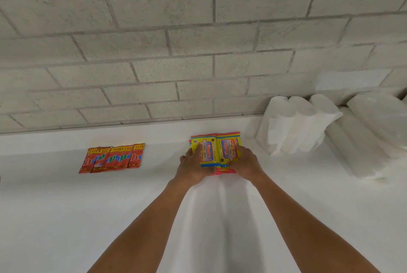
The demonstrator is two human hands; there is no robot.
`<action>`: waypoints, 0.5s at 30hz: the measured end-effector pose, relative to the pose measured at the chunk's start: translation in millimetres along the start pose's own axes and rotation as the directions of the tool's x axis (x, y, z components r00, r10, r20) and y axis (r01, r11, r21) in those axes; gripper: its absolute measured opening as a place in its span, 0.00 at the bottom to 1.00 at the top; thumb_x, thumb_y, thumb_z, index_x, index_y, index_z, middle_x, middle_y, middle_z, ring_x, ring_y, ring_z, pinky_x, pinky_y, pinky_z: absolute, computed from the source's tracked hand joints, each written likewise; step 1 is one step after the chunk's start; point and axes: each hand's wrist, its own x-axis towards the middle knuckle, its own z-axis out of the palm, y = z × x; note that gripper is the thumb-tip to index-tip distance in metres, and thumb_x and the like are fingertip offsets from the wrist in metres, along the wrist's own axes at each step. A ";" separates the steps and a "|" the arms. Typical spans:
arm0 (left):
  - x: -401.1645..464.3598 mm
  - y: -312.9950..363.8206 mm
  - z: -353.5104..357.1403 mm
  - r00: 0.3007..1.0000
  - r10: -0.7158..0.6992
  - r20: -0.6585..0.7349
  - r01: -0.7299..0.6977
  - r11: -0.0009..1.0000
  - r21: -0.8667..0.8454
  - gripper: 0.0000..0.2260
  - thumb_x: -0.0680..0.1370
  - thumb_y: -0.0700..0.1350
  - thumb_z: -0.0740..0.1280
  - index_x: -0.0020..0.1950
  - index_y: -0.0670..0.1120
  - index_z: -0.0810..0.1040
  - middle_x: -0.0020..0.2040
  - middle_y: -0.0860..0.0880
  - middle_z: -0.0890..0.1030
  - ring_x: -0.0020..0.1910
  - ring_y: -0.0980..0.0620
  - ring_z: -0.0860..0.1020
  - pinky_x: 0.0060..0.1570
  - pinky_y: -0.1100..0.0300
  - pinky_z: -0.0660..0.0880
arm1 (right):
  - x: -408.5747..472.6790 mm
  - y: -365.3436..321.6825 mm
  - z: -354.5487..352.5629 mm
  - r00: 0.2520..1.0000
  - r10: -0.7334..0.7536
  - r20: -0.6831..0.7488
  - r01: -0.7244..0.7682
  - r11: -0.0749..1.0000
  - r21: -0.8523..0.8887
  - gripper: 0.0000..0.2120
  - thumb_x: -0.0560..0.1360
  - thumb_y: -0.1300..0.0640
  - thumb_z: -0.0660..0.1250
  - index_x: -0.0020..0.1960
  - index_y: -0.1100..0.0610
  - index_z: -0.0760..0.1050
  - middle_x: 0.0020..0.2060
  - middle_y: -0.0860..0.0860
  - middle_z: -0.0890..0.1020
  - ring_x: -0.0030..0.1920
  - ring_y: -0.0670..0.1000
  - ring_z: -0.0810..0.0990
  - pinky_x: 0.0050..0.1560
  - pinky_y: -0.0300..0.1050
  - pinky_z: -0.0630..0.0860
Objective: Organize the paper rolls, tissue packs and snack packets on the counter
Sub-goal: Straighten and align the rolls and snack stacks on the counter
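Head view: your hands are both on the yellow snack packets (217, 150), which lie on the white worktop (66, 217) a little out from the brick wall (154, 52). Your left hand (192, 168) grips the left edge of that small stack, thumb over the top packet; your right hand (244, 163) holds the right edge the same way, fingers curled on the wrappers. Take the yellow packets as your landmark. Two lie side by side on top, with at least one more peeking out beneath at the near edge. To square them well, I would press inward evenly from both sides and keep the packets flat, so the slick wrappers do not slide apart.

To the left of them, well apart, the red snack packets (112, 158) sit in an overlapping row. To the right, near but not touching, the paper rolls (297, 125) lean against the wall in wrapped bundles, more of them piled further right. Nothing lies between the stack and either group; whether tissue packs are among the white bundles I cannot tell.
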 end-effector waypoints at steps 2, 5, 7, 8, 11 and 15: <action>-0.6 -1.4 -0.2 1.000 -0.010 0.003 0.010 1.000 -0.010 0.45 0.70 0.65 0.73 0.79 0.54 0.55 0.72 0.47 0.67 0.68 0.43 0.69 0.69 0.47 0.64 | -1.4 1.2 -0.1 1.000 -0.004 0.008 0.004 1.000 0.000 0.26 0.71 0.57 0.74 0.67 0.52 0.74 0.59 0.53 0.77 0.59 0.53 0.76 0.54 0.43 0.73; -7.1 -2.1 -1.8 1.000 -0.028 -0.005 0.028 0.998 -0.056 0.44 0.69 0.65 0.70 0.79 0.57 0.54 0.73 0.47 0.64 0.70 0.40 0.67 0.69 0.46 0.65 | -7.6 1.7 0.0 0.999 -0.043 0.011 0.043 0.999 0.010 0.26 0.70 0.55 0.74 0.67 0.50 0.73 0.58 0.52 0.75 0.58 0.50 0.71 0.57 0.44 0.72; -17.4 -2.5 -3.4 0.999 -0.048 -0.015 0.046 0.994 -0.097 0.40 0.73 0.59 0.70 0.80 0.58 0.54 0.77 0.47 0.59 0.75 0.38 0.62 0.71 0.47 0.62 | -13.0 3.7 -0.3 0.998 -0.063 -0.012 0.063 0.998 0.017 0.26 0.70 0.56 0.72 0.67 0.48 0.72 0.61 0.52 0.73 0.63 0.54 0.71 0.62 0.49 0.74; -24.1 -4.3 -3.9 0.998 -0.056 -0.027 0.053 0.993 -0.102 0.38 0.75 0.57 0.69 0.80 0.58 0.53 0.79 0.47 0.55 0.76 0.39 0.59 0.71 0.47 0.61 | -17.3 3.8 -0.7 0.997 -0.069 -0.019 0.069 0.998 0.008 0.26 0.71 0.57 0.70 0.68 0.48 0.71 0.63 0.52 0.72 0.65 0.56 0.71 0.63 0.52 0.74; -47.5 -11.7 -3.7 0.995 -0.049 -0.084 0.042 0.996 -0.084 0.35 0.78 0.58 0.67 0.80 0.56 0.54 0.81 0.47 0.52 0.76 0.39 0.61 0.71 0.47 0.63 | -29.0 7.8 2.1 0.991 -0.120 -0.053 0.117 0.992 -0.055 0.27 0.74 0.59 0.67 0.72 0.50 0.68 0.71 0.53 0.67 0.67 0.59 0.70 0.66 0.54 0.72; -85.7 -19.5 -7.9 0.992 -0.047 -0.116 0.040 0.998 -0.058 0.32 0.79 0.59 0.65 0.80 0.56 0.57 0.81 0.51 0.52 0.76 0.42 0.61 0.69 0.49 0.66 | -42.0 1.1 6.3 0.971 -0.225 -0.085 0.201 0.953 -0.229 0.25 0.75 0.55 0.68 0.71 0.53 0.70 0.74 0.55 0.66 0.73 0.58 0.64 0.71 0.54 0.66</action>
